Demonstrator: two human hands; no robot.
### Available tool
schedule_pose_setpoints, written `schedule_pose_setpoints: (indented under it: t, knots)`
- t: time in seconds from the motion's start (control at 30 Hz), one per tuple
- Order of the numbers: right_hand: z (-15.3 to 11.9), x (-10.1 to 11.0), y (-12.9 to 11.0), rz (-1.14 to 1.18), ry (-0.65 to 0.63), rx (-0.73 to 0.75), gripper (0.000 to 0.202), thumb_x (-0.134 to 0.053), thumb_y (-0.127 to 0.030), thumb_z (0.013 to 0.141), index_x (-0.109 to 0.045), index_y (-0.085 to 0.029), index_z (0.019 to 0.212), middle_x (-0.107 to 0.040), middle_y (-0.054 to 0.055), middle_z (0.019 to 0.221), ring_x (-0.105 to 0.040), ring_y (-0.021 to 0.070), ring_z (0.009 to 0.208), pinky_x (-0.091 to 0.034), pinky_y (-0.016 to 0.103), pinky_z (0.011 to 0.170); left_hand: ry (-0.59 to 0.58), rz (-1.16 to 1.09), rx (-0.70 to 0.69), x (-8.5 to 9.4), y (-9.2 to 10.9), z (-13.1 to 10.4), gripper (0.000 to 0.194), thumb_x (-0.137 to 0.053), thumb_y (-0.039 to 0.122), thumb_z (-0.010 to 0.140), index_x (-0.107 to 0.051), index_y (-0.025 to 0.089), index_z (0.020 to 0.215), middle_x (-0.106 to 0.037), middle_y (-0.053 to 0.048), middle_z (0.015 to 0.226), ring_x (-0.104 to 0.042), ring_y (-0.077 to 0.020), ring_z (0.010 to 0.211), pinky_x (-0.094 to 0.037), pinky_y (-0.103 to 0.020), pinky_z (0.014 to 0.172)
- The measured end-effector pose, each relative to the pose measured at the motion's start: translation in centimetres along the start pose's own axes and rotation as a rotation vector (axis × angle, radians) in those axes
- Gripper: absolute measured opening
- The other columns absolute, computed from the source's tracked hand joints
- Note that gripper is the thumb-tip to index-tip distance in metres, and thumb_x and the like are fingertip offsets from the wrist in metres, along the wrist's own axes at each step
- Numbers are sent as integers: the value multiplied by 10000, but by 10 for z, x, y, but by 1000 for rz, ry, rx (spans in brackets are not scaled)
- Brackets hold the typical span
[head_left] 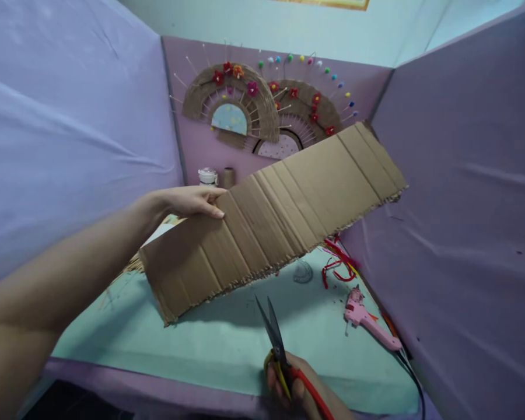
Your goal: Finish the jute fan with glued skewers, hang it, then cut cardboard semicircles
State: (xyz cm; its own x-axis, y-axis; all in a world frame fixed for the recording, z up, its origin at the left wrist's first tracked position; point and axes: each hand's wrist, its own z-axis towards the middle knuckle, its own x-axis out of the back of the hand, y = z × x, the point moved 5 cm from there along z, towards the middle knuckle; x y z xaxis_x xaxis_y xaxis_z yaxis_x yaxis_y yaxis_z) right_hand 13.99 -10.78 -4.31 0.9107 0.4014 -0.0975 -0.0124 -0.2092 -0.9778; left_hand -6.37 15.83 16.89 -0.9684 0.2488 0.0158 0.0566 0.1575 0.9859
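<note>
A long piece of brown cardboard (262, 219) with creases and a ragged lower edge hangs tilted above the table, its right end higher. My left hand (196, 201) grips its upper edge, thumb on the near face and the other fingers hidden behind. Low in the view, my right hand (300, 385) is closed round the handles of scissors (276, 338), one handle yellow and one red. The blades are slightly apart, point upward and stand below the cardboard without touching it.
On the green-covered table (227, 344) lie a pink glue gun (370, 321) with a cord, red strips (341, 268) and a clear protractor (303, 271). A white-lidded jar (207, 177) stands behind. Fan-shaped decorations (227, 87) hang on the back panel; purple panels flank both sides.
</note>
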Motion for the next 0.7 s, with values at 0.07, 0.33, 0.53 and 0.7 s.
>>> schedule_pose_setpoints:
  t: [0.07,0.33,0.53,0.7]
  knots:
    - [5,0,8,-8,13,3,824,-425,-964,545,-532,-186,793,-446,-21,626,-376,100,524,-312,232,498,-20,18,-7,-6,-2,6,417,-707,-85,484,-687,212,777,-724,-49,725,-712,-316,839,-559,-440,719]
    - [4,-22,-5,-130,-27,-83,666,-531,-825,678,-577,-181,841,-471,-3,668,-424,135,605,-370,252,574,-248,36,134,-41,-11,16,454,-746,-62,469,-695,202,835,-738,-52,811,-702,-325,857,-547,-490,739]
    - [-11,-37,-20,-230,-49,-169,267,-599,-425,797,-638,-185,907,-588,18,755,-492,149,675,-397,238,635,-100,10,195,-28,-22,17,389,-765,52,496,-685,238,829,-720,-30,759,-703,-296,787,-549,-471,714]
    - [-11,-41,-27,-320,-33,-217,210,-573,-211,723,-689,-213,898,-657,3,805,-528,146,678,-398,219,611,-373,113,378,-18,-55,11,509,-775,-24,342,-684,240,767,-734,-69,808,-704,-293,728,-554,-435,679]
